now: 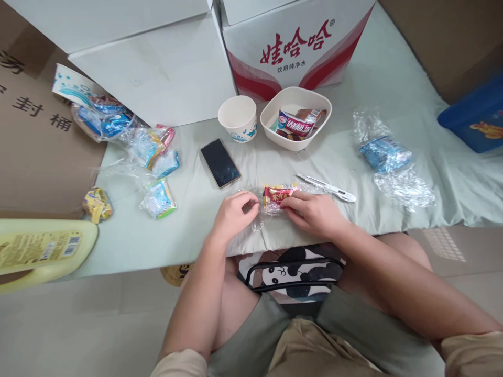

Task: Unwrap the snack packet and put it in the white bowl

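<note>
A small red and yellow wrapped snack packet (275,195) lies on clear plastic wrap (257,222) near the table's front edge. To its left, my left hand (234,215) is closed, thumb and forefinger curled into a pinch at the edge of the wrap. My right hand (316,213) comes from the right, its fingers closed on the packet's lower right part. A white craft knife or pen-like tool (326,187) lies just beyond my right hand. Past my left hand lies a black-screened phone (220,163).
Behind stand a paper cup (238,116) and a white bowl (267,123) with packaged snacks, against white boxes (157,73). Wrapped packets (147,146) lie left; a blue packet in plastic wrap (385,153) lies right. A yellow jug (84,243) borders the left front, a blue container (471,112) the right.
</note>
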A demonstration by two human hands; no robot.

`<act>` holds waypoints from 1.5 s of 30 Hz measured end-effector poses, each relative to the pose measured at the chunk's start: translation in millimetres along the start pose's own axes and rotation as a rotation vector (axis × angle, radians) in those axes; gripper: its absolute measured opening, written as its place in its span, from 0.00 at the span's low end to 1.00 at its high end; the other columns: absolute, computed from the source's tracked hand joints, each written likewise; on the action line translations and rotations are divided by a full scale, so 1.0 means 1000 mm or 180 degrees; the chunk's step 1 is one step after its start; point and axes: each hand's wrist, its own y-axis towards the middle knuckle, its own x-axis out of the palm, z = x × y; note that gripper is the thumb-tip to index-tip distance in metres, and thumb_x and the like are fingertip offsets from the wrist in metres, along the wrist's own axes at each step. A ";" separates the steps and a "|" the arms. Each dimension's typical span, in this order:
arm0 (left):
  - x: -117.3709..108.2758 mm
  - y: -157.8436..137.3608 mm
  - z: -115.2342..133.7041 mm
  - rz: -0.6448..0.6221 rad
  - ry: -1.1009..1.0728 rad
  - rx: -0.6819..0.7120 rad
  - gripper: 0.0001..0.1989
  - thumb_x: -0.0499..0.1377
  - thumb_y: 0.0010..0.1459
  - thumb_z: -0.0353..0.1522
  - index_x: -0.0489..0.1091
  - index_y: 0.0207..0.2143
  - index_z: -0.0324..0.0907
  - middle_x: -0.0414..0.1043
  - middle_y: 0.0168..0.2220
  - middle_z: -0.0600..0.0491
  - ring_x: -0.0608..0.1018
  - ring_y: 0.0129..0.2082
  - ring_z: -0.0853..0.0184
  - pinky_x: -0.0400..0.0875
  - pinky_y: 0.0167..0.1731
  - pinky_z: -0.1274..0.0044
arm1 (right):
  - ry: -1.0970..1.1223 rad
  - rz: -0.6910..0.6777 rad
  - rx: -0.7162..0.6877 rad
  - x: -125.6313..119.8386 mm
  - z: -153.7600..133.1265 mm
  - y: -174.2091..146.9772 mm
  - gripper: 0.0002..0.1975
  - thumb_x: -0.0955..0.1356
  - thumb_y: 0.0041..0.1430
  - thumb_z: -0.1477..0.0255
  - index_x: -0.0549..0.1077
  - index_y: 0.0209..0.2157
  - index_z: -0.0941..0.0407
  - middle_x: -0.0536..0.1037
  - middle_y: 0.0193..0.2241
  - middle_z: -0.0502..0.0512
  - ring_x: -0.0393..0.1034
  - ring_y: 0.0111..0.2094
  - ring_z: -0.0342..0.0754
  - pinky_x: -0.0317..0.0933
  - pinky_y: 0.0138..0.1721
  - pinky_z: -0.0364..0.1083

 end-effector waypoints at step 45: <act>0.003 0.000 -0.004 -0.0238 0.0428 0.0046 0.19 0.60 0.59 0.29 0.68 0.53 0.43 0.72 0.51 0.48 0.75 0.53 0.60 0.71 0.55 0.65 | 0.0831 0.0278 0.0446 0.009 0.017 0.013 0.22 0.64 0.65 0.68 0.71 0.59 0.54 0.73 0.51 0.64 0.72 0.50 0.60 0.68 0.53 0.61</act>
